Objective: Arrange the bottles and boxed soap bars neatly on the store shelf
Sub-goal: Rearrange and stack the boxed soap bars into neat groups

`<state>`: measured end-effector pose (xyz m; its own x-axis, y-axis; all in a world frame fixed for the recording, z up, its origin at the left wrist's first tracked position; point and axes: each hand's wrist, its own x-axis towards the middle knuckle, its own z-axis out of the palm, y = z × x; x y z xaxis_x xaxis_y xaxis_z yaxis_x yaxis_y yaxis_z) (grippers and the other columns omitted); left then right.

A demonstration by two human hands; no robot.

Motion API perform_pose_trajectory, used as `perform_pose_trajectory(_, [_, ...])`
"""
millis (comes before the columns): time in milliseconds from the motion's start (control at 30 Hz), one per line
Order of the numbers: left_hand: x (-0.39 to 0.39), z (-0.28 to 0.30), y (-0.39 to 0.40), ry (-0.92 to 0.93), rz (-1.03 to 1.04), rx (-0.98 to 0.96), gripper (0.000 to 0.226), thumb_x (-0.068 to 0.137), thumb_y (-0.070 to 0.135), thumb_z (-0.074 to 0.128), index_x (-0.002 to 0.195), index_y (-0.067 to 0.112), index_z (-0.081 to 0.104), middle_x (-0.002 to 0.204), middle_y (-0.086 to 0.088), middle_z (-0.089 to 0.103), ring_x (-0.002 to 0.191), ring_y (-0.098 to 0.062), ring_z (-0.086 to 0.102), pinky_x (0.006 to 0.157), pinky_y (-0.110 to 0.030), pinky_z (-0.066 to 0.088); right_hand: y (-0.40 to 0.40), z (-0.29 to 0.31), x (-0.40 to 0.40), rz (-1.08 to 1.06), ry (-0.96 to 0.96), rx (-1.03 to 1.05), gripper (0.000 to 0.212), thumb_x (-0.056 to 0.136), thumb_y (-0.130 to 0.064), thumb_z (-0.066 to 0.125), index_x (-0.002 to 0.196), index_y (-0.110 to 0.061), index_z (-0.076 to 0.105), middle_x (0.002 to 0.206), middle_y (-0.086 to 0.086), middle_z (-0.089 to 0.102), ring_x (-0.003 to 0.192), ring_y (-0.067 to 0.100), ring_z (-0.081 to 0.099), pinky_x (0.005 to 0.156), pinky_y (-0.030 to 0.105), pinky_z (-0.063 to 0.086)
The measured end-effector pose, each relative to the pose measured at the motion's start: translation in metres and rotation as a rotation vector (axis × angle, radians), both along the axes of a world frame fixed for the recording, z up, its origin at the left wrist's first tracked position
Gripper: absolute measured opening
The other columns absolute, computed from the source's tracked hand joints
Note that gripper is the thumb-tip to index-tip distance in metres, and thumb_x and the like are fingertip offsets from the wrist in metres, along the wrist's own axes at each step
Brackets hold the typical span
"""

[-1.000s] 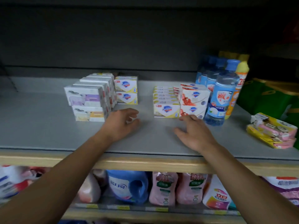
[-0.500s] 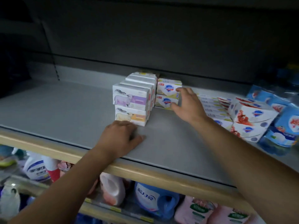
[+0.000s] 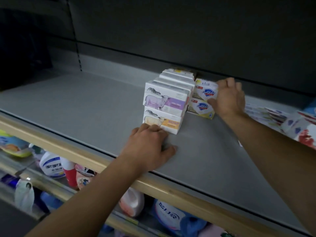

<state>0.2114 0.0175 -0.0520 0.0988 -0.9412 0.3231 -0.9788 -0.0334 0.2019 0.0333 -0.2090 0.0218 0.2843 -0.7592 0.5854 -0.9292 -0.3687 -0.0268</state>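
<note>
Two stacked rows of white sheep-print soap boxes (image 3: 165, 104) stand mid-shelf on the grey shelf (image 3: 85, 106). Right beside them sit two stacked white-and-yellow soap boxes with a blue shield logo (image 3: 202, 100). My left hand (image 3: 150, 146) rests palm-down on the shelf, its fingertips against the front of the lower sheep box. My right hand (image 3: 228, 98) grips the upper shield-logo box, thumb on its front and fingers over its right side. More soap boxes with red print (image 3: 290, 124) lie blurred at the right edge.
A wooden lip (image 3: 68, 151) runs along the shelf front. The lower shelf holds detergent bottles (image 3: 53, 165) and blue and pink jugs (image 3: 171, 214). A dark back panel closes the shelf behind. A blue bottle (image 3: 311, 108) peeks in at far right.
The view swung left. My right hand left the red-print boxes, reached the shield-logo stack and closed on its upper box. My left hand settled at the front of the sheep-box stack.
</note>
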Motion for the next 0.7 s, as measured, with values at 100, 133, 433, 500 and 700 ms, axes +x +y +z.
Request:
perform_pose_trajectory(100, [0.000, 0.000, -0.001, 0.003, -0.003, 0.000, 0.058, 0.080, 0.070, 0.039, 0.114, 0.029, 0.061, 0.119, 0.008, 0.058, 0.115, -0.023, 0.048, 0.098, -0.035, 0.038, 0.011, 0.003, -0.002, 0.033, -0.090, -0.008, 0.057, 0.079, -0.024, 0.077, 0.129, -0.015, 0.051, 0.127, 0.012, 0.048, 0.114, 0.035, 0.045, 0.092, 0.043, 0.041])
perform_pose_trajectory(133, [0.001, 0.000, -0.001, 0.008, -0.002, 0.001, 0.057, 0.081, 0.069, 0.041, 0.114, 0.029, 0.061, 0.119, 0.007, 0.058, 0.116, -0.023, 0.048, 0.098, -0.035, 0.038, 0.016, 0.004, -0.003, 0.048, -0.139, -0.010, 0.055, 0.079, -0.021, 0.077, 0.128, -0.016, 0.051, 0.125, 0.011, 0.049, 0.113, 0.035, 0.047, 0.089, 0.043, 0.042])
perform_pose_trajectory(433, [-0.004, 0.011, 0.005, 0.055, 0.013, 0.046, 0.049, 0.085, 0.061, 0.052, 0.120, 0.028, 0.060, 0.123, 0.002, 0.061, 0.119, -0.026, 0.052, 0.097, -0.035, 0.043, 0.108, 0.004, -0.058, 0.248, -0.308, 0.015, 0.060, 0.075, -0.019, 0.076, 0.132, -0.020, 0.054, 0.128, 0.003, 0.047, 0.113, 0.025, 0.053, 0.093, 0.033, 0.042])
perform_pose_trajectory(500, [-0.010, 0.016, 0.008, 0.248, -0.025, -0.031, 0.051, 0.084, 0.052, 0.062, 0.128, 0.027, 0.058, 0.127, 0.001, 0.062, 0.118, -0.023, 0.056, 0.097, -0.030, 0.045, 0.133, -0.001, -0.071, 0.280, -0.336, 0.056, 0.061, 0.074, -0.019, 0.078, 0.131, -0.021, 0.055, 0.127, 0.001, 0.049, 0.113, 0.021, 0.052, 0.092, 0.026, 0.037])
perform_pose_trajectory(700, [-0.074, 0.034, 0.015, 1.055, -0.380, -0.129, 0.046, 0.083, 0.011, 0.073, 0.125, 0.021, 0.056, 0.119, -0.002, 0.065, 0.103, -0.019, 0.067, 0.088, -0.033, 0.055, 0.192, -0.019, -0.095, 0.383, -0.401, 0.171, 0.063, 0.074, -0.022, 0.080, 0.132, -0.021, 0.057, 0.123, -0.008, 0.049, 0.111, 0.005, 0.046, 0.089, 0.014, 0.031])
